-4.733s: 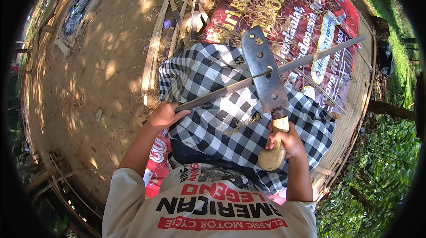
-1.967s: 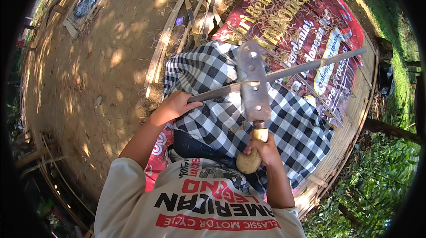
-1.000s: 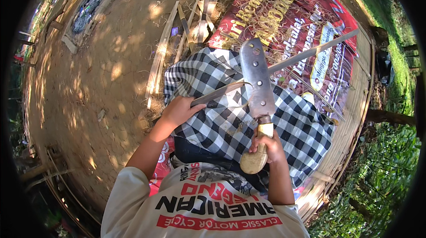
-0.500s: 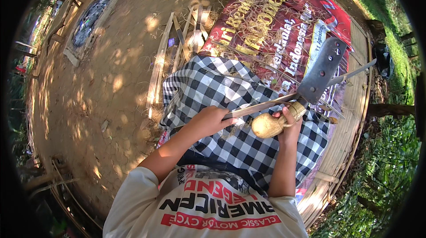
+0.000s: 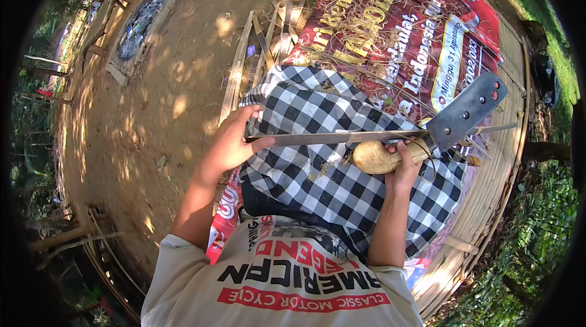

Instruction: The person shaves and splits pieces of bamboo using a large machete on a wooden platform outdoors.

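My right hand is closed round the pale wooden handle of a broad cleaver, whose dark blade has several holes and points up to the right. A long, thin bamboo strip runs across my lap. Its right part passes between my right hand and the blade and shows again beyond the cleaver. At its left end, my left hand has the thumb along the strip and the index finger raised apart; the other fingers are mostly hidden. Beneath both hands, a black-and-white checkered cloth covers my lap.
A red printed banner strewn with curly shavings lies ahead, over a slatted bamboo platform. Several cut strips lean at its left edge. On the dirt ground at far left is a framed ash pit.
My left hand has slid left along the strip to its end, uncovering more of it. The cleaver has tipped lower to the right, and the strip lies more level.
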A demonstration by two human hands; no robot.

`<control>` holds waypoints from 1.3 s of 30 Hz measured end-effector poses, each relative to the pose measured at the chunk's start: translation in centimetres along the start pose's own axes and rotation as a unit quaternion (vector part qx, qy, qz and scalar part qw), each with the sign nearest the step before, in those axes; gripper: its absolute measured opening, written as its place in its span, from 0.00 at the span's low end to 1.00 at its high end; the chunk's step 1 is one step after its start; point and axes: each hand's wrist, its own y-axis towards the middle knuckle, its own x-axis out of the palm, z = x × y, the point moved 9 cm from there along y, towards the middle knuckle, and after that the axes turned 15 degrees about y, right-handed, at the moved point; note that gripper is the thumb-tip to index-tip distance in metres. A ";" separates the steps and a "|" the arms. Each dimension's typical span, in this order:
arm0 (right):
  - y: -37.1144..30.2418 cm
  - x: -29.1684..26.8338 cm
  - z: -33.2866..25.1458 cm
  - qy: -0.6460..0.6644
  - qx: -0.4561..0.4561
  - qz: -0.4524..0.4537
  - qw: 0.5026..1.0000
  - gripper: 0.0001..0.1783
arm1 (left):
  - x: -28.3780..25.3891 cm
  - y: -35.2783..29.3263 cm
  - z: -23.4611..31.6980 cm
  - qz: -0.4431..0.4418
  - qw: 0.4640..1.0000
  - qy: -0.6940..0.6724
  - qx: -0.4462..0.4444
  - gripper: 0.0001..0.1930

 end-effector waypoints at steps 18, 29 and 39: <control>-0.3 0.2 4.5 -0.073 0.138 -0.061 0.986 0.15 | 7.2 -4.5 -7.0 -0.334 0.939 -0.024 -0.078 0.12; -0.7 2.3 5.0 -0.233 0.187 -0.113 0.948 0.14 | 8.9 -6.0 -9.3 -0.364 0.924 -0.017 -0.119 0.23; -4.2 0.6 1.9 -0.335 0.290 -0.054 0.895 0.12 | 12.0 -7.3 -11.4 -0.329 0.930 -0.119 -0.117 0.22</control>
